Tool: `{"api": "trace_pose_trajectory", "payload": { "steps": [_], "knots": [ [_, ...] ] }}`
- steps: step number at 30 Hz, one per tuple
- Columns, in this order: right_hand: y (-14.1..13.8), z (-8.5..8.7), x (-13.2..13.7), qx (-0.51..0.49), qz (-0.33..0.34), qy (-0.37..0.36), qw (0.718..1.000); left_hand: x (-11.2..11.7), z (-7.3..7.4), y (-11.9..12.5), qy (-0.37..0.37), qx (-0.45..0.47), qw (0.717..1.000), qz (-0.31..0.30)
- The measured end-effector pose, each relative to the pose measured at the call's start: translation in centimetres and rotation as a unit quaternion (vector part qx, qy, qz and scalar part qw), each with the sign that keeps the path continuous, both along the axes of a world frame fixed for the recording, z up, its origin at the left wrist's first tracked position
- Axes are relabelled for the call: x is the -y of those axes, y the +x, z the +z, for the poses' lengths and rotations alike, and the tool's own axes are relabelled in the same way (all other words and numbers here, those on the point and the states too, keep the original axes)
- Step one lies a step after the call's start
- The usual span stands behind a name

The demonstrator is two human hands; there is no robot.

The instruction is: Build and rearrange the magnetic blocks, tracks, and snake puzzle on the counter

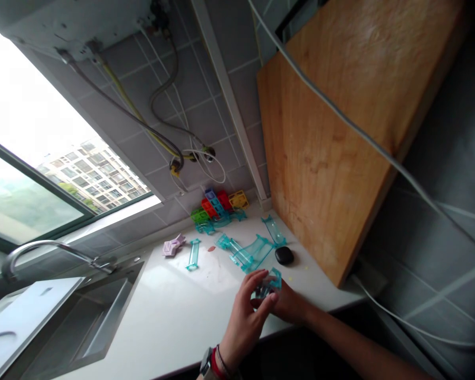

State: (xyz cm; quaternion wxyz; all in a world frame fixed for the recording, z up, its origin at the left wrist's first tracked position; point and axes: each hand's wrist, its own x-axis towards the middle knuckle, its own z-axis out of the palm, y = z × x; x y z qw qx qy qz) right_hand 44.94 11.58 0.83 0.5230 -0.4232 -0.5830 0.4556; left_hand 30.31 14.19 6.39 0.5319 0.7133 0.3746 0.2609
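Both of my hands meet over the front of the white counter (174, 311), closed around one clear teal plastic track piece (269, 282). My left hand (243, 311), with a watch and red band at the wrist, grips it from the left. From the right, my right hand (287, 303) holds the same piece. More teal track pieces (251, 252) lie just beyond the hands, and a single teal strip (193, 254) lies to the left.
A black oval object (284, 256) sits by the wooden board (340, 142) leaning on the wall. Coloured blocks (217, 205) are stacked at the back. A pale pink piece (173, 245) lies near the sink (83, 322) and tap (43, 250). A window is at left.
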Motion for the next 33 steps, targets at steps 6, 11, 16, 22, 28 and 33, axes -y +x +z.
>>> {"api": "trace_pose_trajectory", "payload": {
  "steps": [6, 11, 16, 22, 28, 33],
  "knots": [
    [0.3, -1.5, -0.5, -0.047, -0.044, -0.06, 0.996, -3.3, 2.5, 0.7, 0.116, -0.104, 0.987, -0.034],
    [0.2, -1.5, -0.1, -0.002, -0.045, -0.077, 0.996, -8.8, 2.9, 3.3, 0.294, -0.349, 0.888, -0.062],
    [0.3, -1.0, 0.1, 0.022, -0.042, -0.061, 0.997, -10.8, 0.5, 5.3, 0.298, -0.404, 0.859, -0.098],
    [0.5, -1.2, -0.1, 0.025, -0.038, -0.067, 0.997, -11.6, -0.8, 4.6, 0.279, -0.386, 0.874, -0.099],
    [0.4, -1.2, -0.3, -0.03, -0.058, -0.055, 0.996, -11.3, -0.2, 2.8, 0.228, -0.308, 0.918, -0.098],
    [0.4, -1.7, -0.7, -0.101, -0.108, -0.04, 0.988, -10.0, 0.6, 1.7, 0.211, -0.274, 0.935, -0.085]
  ]
}}
